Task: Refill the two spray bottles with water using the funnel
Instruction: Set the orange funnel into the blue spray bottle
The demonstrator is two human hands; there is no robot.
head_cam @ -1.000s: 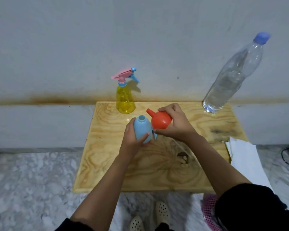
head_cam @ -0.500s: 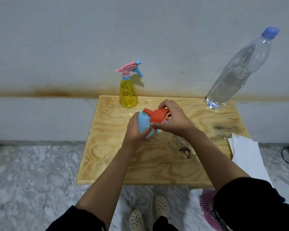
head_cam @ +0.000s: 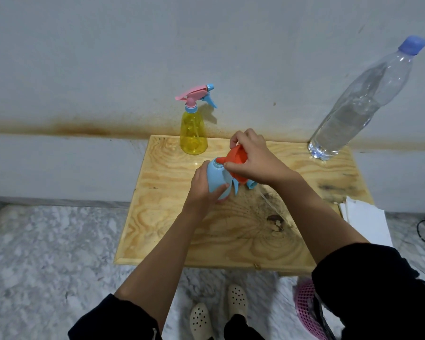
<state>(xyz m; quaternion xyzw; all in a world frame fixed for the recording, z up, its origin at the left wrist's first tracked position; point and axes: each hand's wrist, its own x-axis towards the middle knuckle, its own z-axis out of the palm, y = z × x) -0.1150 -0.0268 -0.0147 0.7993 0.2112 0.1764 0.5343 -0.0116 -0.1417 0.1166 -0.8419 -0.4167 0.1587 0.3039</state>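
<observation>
Funnel [head_cam: 236, 155] spout at blue bottle [head_cam: 216, 179] mouth; right hand [head_cam: 255, 160] pinches funnel, left hand [head_cam: 201, 187] grips bottle; next likely seat it straight, then uncap water bottle [head_cam: 353, 114] far right

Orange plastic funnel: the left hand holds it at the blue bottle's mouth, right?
No. In the head view the right hand holds the orange plastic funnel at the mouth of the blue plastic bottle; the left hand grips that bottle.

The right hand [head_cam: 255, 159] hides much of the orange funnel [head_cam: 236, 155]; the pink basket [head_cam: 304, 300] runs off the bottom edge.
</observation>
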